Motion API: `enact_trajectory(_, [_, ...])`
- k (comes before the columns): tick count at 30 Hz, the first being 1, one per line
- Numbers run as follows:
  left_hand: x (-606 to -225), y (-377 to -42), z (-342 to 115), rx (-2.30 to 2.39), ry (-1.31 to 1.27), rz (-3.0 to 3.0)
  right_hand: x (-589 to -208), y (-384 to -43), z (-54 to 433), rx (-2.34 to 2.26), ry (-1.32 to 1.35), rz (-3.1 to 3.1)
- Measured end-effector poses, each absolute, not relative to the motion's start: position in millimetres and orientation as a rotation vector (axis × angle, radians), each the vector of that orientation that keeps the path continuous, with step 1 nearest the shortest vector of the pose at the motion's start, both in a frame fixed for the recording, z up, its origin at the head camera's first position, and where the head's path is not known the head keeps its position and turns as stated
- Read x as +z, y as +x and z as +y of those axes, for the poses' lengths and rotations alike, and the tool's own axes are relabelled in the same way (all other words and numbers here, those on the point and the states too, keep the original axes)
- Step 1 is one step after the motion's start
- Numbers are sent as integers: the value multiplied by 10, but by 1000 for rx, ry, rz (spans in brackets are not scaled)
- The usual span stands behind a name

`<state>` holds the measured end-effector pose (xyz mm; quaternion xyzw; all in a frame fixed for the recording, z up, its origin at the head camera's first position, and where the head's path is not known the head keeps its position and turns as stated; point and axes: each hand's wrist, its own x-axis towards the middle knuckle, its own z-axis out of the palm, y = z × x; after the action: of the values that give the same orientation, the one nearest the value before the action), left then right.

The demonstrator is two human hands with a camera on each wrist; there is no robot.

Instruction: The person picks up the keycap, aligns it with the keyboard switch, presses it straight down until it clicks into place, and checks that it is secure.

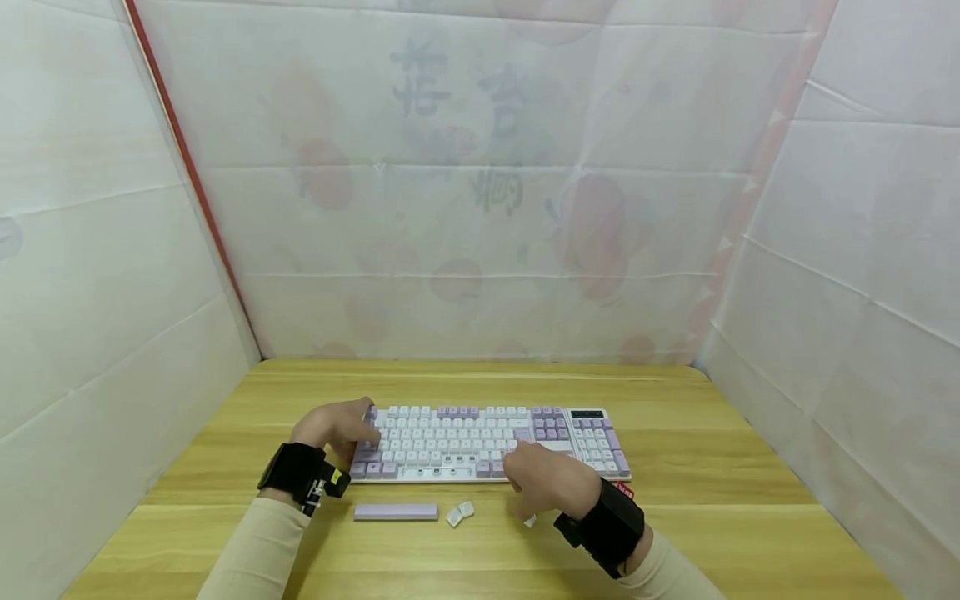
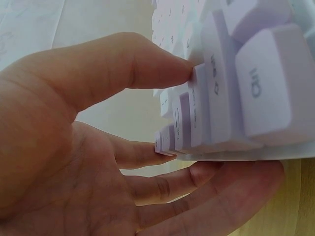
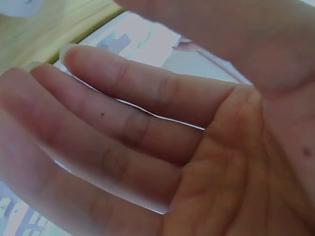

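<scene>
Within left grip point(image 1: 337, 425), keyboard's left end point(image 1: 369, 457)

Soft, even light fills the head view, brightest on the pale cloth walls point(image 1: 480, 242), with only faint shadows on the table point(image 1: 720, 517) by the sleeves point(image 1: 251, 546), while the lettering on the keyboard point(image 1: 442, 434) is too small to read. In the left wrist view, the left hand point(image 2: 83, 142) has a shaded palm against hazy paleness. The right wrist view is blurrier, the right hand point(image 3: 197, 147) dim against the keyboard's white glare.
</scene>
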<state>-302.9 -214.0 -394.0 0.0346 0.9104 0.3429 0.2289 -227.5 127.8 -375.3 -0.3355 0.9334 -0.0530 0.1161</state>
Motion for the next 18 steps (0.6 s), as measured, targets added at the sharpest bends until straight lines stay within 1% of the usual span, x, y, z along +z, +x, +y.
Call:
enact_trajectory(9, [-3947,-3040,-2131,946,76,2504,-3830,-2293,1254,-92,-904,2738])
enact_trajectory(18, [-3935,-3024,-2125,953,67,2507,-3869,-2301,1238,-15,-926,2737])
